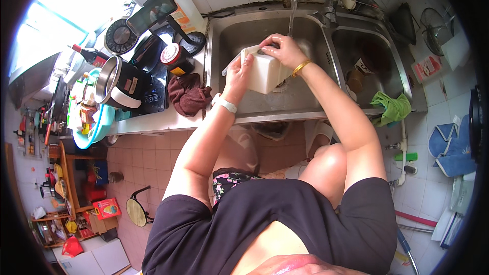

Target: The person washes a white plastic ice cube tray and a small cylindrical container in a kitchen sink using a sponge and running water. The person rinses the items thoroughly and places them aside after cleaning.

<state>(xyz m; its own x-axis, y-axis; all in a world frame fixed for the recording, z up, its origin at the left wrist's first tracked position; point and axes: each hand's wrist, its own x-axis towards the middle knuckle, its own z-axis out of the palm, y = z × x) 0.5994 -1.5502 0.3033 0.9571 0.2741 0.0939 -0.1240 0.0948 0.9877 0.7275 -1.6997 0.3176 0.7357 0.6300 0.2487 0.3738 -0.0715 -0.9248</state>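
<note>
Above the larger basin of a stainless steel sink [267, 109] I hold a white box-shaped container [263, 74], tilted. My left hand [237, 78] grips its left side, thumb on the near face. The fingers of my right hand [284, 49] are bent over its upper edge and hold something dark, too hidden to name. A stream of water [294, 4] runs from the tap behind my right hand into the basin. The drain [282, 86] shows partly beneath the container.
Left of the sink lie a brown cloth [189, 95], a lidded jar [177, 59] and a phone [153, 13] on a stand. A steel pot [118, 84] stands farther left. The smaller basin holds a brown jar [357, 78]; a green cloth [391, 107] hangs over its front edge.
</note>
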